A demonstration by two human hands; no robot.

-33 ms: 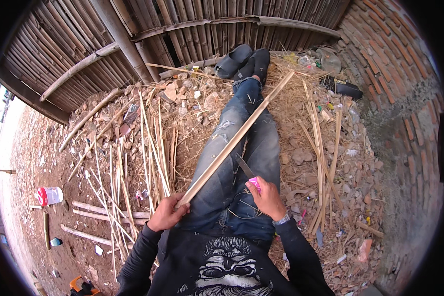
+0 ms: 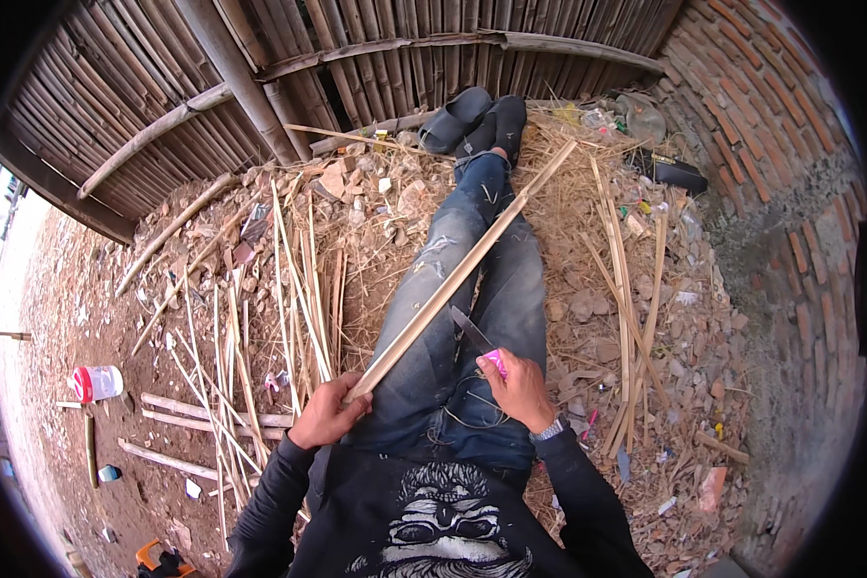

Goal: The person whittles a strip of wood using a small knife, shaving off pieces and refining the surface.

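My left hand (image 2: pixel 331 410) is closed round the near end of a long split bamboo strip (image 2: pixel 458 276). The strip slants up and to the right across my outstretched legs, its far end close to my feet. In my right hand (image 2: pixel 523 393) is a knife (image 2: pixel 471 331), gripped by its pink handle. The blade points up and to the left, over my thighs, a little below the strip and apart from it. A thin fibre loop (image 2: pixel 469 400) lies on my jeans beside the right hand.
Thin bamboo strips (image 2: pixel 299 289) lie in a pile on my left, with thicker poles (image 2: pixel 207 424) beside them. More strips (image 2: pixel 626 299) rest on the rubble at my right. A white tub (image 2: pixel 109 380) stands far left. A bamboo fence (image 2: pixel 433 87) and a brick wall (image 2: pixel 790 183) border the spot.
The knife has shifted slightly to the left with my right hand, its blade tip moving left and a little down. The left hand and bamboo strip are almost unmoved.
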